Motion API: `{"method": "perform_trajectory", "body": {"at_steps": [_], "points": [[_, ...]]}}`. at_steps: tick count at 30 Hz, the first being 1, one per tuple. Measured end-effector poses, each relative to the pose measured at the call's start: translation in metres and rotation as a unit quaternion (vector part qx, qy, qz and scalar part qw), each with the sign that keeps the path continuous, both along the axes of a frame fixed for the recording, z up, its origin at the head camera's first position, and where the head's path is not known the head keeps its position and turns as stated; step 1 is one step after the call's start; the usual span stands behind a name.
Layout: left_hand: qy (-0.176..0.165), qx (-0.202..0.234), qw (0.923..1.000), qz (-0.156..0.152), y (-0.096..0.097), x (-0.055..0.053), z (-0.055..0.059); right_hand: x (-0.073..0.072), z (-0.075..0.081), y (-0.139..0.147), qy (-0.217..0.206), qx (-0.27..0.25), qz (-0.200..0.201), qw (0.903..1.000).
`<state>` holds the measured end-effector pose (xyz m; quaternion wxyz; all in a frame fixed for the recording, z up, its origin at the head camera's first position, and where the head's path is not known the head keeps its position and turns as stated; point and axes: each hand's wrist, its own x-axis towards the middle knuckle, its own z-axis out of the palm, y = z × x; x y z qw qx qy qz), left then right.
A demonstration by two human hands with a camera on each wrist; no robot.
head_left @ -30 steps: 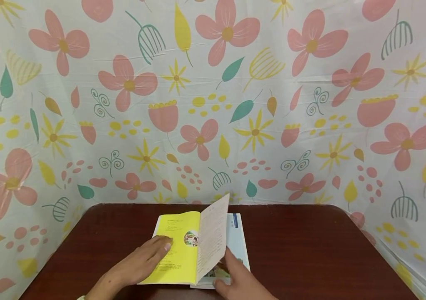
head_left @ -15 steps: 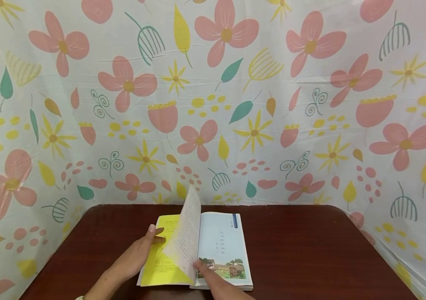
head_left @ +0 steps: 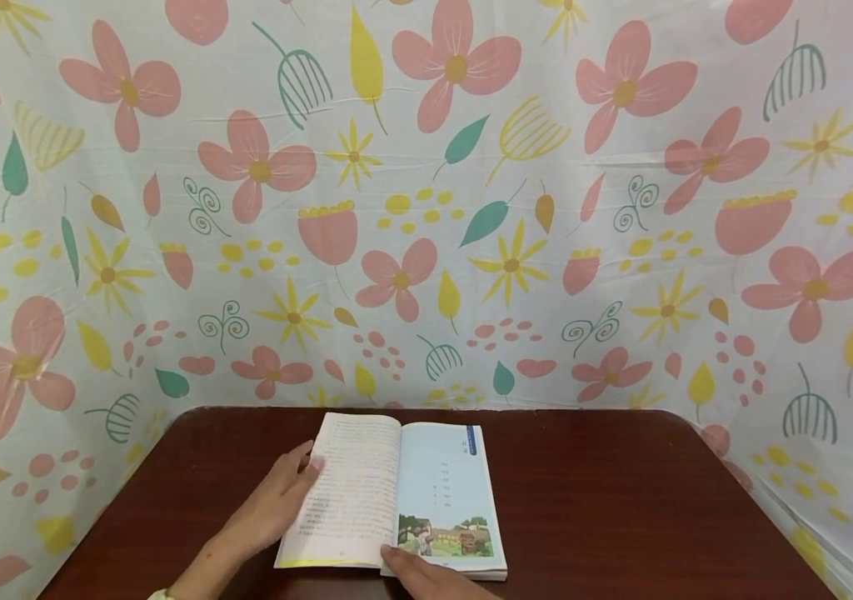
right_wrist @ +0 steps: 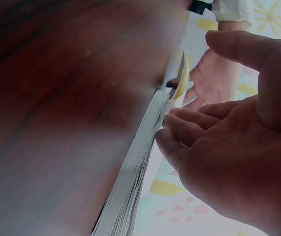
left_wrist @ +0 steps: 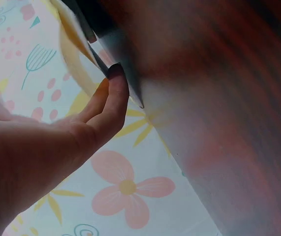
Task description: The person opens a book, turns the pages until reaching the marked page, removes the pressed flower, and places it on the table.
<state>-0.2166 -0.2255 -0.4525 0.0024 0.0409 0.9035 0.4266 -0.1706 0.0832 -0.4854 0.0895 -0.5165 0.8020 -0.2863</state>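
Observation:
A thick paperback book [head_left: 437, 487] lies open on the table. Its left page [head_left: 351, 492] is white with lines of print, and a yellow strip shows along the bottom edge. The right page is light blue with a picture of houses and trees at its foot. My left hand [head_left: 265, 508] pinches the left edge, thumb over the page and fingers at the underside; in the left wrist view the cover rises slightly there. Relaxed and nearly straight, the fingers of my right hand [head_left: 434, 577] rest at the bottom of the gutter, thumb apart in the right wrist view.
The dark reddish-brown table [head_left: 621, 500] extends to both sides of the book. Behind it hangs a white curtain [head_left: 426, 208] printed with pink flowers and yellow and green leaves, reaching down to the table's back edge.
The white printed page has turned from right to left and now covers the yellow one. My right hand has moved left to the gutter; my left hand has shifted to the left edge.

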Motion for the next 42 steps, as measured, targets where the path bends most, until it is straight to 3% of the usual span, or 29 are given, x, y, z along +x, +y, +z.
{"method": "perform_trajectory", "body": {"at_steps": [3, 7, 12, 16, 21, 27, 36, 42], "points": [[0.024, -0.058, 0.9976, -0.03, 0.002, 0.001, -0.004, -0.001, -0.002, 0.001, 0.019, -0.006, 0.014, 0.9997], [0.048, -0.104, 0.9898, -0.085, 0.001, 0.004, -0.008, -0.002, 0.0, 0.001, 0.035, -0.011, 0.024, 0.9991], [0.063, -0.145, 0.975, -0.156, -0.003, 0.01, -0.009, -0.005, 0.002, 0.004, -0.012, 0.018, 0.001, 0.9998], [0.081, -0.174, 0.964, -0.184, -0.005, 0.014, -0.011, -0.012, -0.002, 0.007, -0.033, 0.038, -0.025, 0.9984], [0.097, -0.187, 0.957, -0.2, -0.004, 0.013, -0.011, -0.017, 0.006, 0.014, -0.028, 0.044, -0.055, 0.9971], [0.071, -0.189, 0.9574, -0.206, -0.003, 0.012, -0.01, -0.014, 0.027, 0.021, 0.0, 0.059, -0.087, 0.9945], [0.045, -0.18, 0.9589, -0.214, -0.003, 0.01, -0.01, -0.025, 0.028, 0.036, 0.034, 0.074, -0.093, 0.9923], [0.037, -0.19, 0.9592, -0.206, -0.003, 0.011, -0.011, -0.03, 0.029, 0.043, 0.099, 0.092, -0.12, 0.9835]]}}
